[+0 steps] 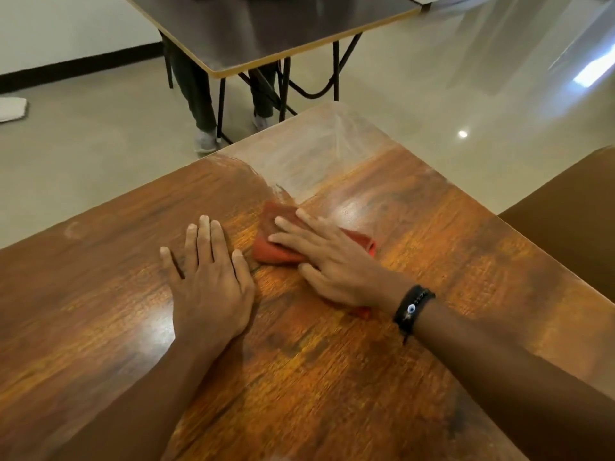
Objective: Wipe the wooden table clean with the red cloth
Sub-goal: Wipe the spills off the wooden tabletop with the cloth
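Note:
The wooden table [416,227] fills the lower part of the head view, glossy brown with a pale dusty patch [309,154] at its far corner. A folded red cloth [276,241] lies near the table's middle, just below that patch. My right hand [329,257] presses flat on the cloth with straight, spread fingers and covers most of it. My left hand [206,277] rests flat on the bare wood just left of the cloth, fingers straight, not touching it.
A dark table with black metal legs [266,34] stands beyond the far corner, and a person's legs and shoes [204,138] show beneath it. A brown seat or surface [572,221] lies at the right. A faint ring mark [75,229] sits at the left.

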`<state>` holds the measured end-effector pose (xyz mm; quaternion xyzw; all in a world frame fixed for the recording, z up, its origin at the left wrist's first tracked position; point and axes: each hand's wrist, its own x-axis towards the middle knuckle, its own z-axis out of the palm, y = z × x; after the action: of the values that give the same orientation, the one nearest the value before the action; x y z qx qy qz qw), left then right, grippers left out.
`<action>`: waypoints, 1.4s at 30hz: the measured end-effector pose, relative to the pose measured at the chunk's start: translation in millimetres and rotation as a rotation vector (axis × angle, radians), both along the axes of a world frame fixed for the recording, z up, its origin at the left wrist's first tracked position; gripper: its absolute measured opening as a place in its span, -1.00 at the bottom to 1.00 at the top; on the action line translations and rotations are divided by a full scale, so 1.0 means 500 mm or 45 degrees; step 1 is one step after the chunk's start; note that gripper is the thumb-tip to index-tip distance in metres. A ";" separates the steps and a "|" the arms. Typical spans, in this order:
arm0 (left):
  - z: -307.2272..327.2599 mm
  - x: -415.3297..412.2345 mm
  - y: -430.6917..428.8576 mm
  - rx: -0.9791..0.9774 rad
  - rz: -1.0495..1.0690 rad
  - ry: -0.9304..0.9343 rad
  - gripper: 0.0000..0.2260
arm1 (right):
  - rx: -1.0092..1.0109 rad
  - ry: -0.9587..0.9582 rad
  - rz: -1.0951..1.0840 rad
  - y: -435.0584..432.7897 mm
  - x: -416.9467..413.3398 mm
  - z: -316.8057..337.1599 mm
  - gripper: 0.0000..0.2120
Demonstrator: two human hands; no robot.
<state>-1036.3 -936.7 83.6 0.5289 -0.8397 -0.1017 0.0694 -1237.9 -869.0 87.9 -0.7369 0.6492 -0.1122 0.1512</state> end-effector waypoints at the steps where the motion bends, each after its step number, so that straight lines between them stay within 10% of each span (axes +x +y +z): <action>1: 0.002 0.000 0.000 0.004 0.003 -0.005 -0.38 | 0.020 -0.018 0.022 -0.014 -0.019 0.007 -0.48; 11: -0.001 -0.002 -0.004 -0.036 -0.018 -0.077 -0.40 | 0.017 0.034 -1.007 -0.283 -0.345 0.029 -0.50; 21: -0.008 -0.001 -0.006 -0.042 0.004 -0.038 -0.41 | -0.037 0.031 0.166 -0.263 -0.009 -0.006 -0.49; 30: -0.019 -0.001 -0.011 -0.059 -0.006 -0.010 -0.42 | 0.009 0.112 -1.095 -0.432 -0.335 0.024 -0.50; 39: -0.014 -0.002 -0.009 -0.029 0.029 -0.009 -0.41 | -0.035 -0.014 0.111 -0.362 0.076 -0.003 -0.52; 42: -0.012 0.000 -0.009 -0.046 -0.009 -0.044 -0.41 | -0.043 0.036 0.033 -0.394 0.018 0.002 -0.53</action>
<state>-1036.0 -941.1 77.5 0.5263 -0.8444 -0.0774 0.0641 -1229.1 -1066.2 88.7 -0.7493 0.6397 -0.1106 0.1310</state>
